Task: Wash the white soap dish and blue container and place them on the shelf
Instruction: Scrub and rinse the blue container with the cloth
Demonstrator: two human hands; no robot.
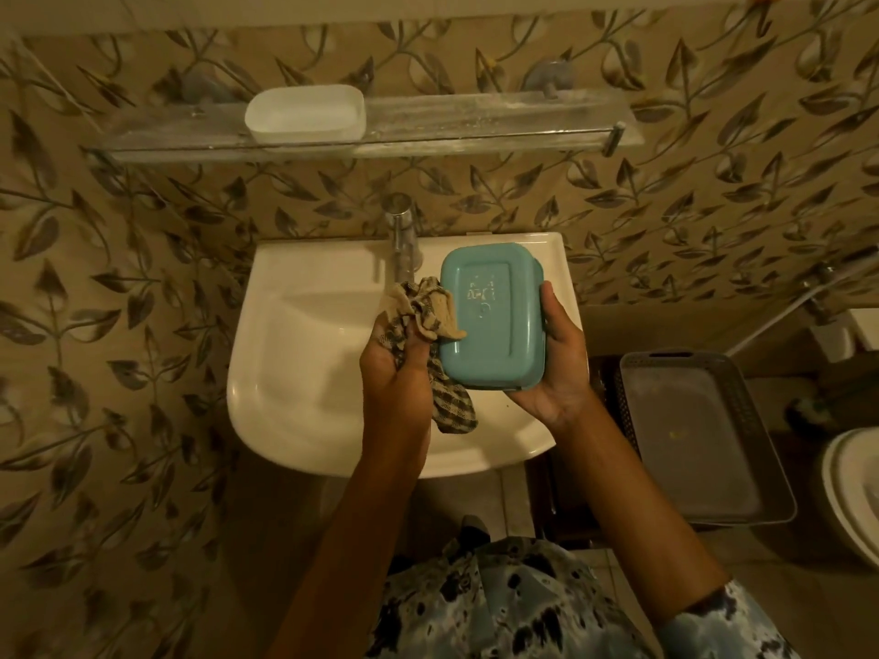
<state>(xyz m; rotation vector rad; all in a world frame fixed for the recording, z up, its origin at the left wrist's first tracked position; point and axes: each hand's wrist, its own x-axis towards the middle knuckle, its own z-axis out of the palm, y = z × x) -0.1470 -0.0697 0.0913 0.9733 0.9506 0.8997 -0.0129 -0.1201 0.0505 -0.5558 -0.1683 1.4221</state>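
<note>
Both hands meet at mid-frame above the sink (304, 373): the right hand (556, 373) grips the blue container (492, 316), bottom up, while the left hand (395, 368) clutches a checked cloth (428, 325) against its side. Higher up, the white soap dish (305, 112) sits on the glass shelf (475, 121).

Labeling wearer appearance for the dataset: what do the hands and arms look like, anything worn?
Both hands, left hand and right hand, are bare: no gloves, and no rings or watch visible. Forearms are uncovered. A pale blue sleeve with dark blotches shows near the right elbow, matching the shirt.
</note>
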